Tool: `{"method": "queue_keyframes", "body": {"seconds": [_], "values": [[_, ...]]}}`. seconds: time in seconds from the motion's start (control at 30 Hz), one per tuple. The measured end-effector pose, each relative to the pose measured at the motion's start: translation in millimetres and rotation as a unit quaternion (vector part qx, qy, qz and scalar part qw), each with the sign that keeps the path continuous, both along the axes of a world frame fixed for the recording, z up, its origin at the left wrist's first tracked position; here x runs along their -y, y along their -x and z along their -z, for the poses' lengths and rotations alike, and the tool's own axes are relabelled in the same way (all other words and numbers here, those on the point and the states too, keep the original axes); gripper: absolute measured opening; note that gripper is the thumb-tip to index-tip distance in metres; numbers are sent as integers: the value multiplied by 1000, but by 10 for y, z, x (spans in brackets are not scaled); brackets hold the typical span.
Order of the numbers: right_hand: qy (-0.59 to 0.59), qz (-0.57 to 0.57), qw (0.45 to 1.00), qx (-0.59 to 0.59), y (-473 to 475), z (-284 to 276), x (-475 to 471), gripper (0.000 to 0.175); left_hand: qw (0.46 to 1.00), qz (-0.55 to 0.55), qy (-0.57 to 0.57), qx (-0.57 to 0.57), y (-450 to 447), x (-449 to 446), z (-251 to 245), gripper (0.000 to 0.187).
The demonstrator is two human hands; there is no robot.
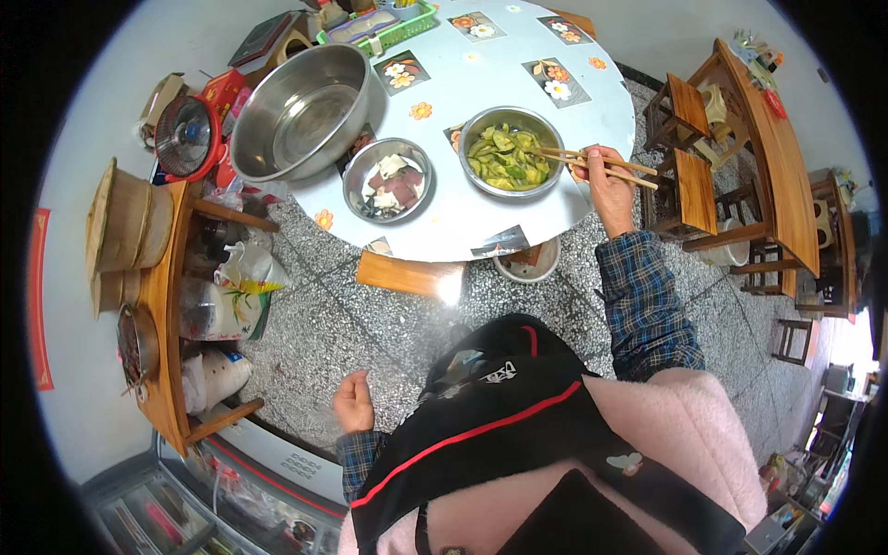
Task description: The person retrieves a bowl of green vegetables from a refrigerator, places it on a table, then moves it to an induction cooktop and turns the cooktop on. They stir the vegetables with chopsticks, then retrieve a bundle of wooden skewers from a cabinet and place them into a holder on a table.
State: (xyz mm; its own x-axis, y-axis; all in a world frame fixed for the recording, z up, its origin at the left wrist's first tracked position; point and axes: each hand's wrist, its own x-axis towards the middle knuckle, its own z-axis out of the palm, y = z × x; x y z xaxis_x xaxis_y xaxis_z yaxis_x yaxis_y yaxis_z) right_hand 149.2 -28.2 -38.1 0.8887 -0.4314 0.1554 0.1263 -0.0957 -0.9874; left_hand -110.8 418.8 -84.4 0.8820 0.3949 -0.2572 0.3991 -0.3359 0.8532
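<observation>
My right hand [607, 182] holds a pair of wooden chopsticks [633, 173]. Their tips reach among green sliced vegetables [501, 161], which look like cucumber or squash, inside a steel bowl [479, 119]. To the left of it on the table stands a smaller steel bowl [424, 149] with pinkish-brown and white pieces and something dark at its edge. Low at my side hangs my left hand [354, 402], fingers curled in, with nothing visible in it. A black apron with red trim [479, 423] covers my front.
A large steel basin [357, 90] leans at the left of the round table [451, 232], near a green basket [409, 31]. Under the front edge are a wooden stool [402, 272] and a white bucket [531, 277]. A red fan [186, 135] and a wooden shelf [163, 291] stand left; more stools [694, 191] stand right.
</observation>
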Motion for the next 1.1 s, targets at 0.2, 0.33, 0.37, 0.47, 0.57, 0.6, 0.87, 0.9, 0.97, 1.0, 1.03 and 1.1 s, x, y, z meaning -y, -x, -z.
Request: {"method": "queue_keyframes", "body": {"seconds": [0.2,0.33,0.37,0.47,0.57,0.6,0.87,0.9,0.97,1.0,1.03,1.1], "values": [[48,-23,997,-51,-178,67,-66,22,999,29,39,6,-447,21,0,15],[74,-43,994,-61,-292,118,-61,20,996,38,81,3,-631,80,13,14],[73,-44,993,-78,-314,124,-57,20,997,42,59,3,-661,71,-1,15],[36,-32,996,-74,-342,93,-11,20,998,43,52,-9,-761,54,-34,16],[-12,4,999,-37,-291,-22,108,20,997,33,54,-45,-831,72,-49,17],[19,47,998,-42,-312,-66,152,20,998,48,41,-28,-844,86,-46,17],[-100,69,992,17,-148,-297,376,21,996,52,66,-35,-969,192,41,17],[-104,68,992,22,-140,-303,377,20,996,52,67,-39,-984,206,46,17],[-113,62,991,38,-128,-308,377,18,994,58,79,-47,-1003,223,36,16],[-115,68,990,35,-121,-307,377,18,993,50,86,-66,-1005,232,27,16],[-117,68,990,37,-116,-303,378,18,993,58,89,-51,-1003,240,17,16],[-117,69,990,39,-104,-286,377,18,993,52,92,-48,-992,264,6,16]]}}
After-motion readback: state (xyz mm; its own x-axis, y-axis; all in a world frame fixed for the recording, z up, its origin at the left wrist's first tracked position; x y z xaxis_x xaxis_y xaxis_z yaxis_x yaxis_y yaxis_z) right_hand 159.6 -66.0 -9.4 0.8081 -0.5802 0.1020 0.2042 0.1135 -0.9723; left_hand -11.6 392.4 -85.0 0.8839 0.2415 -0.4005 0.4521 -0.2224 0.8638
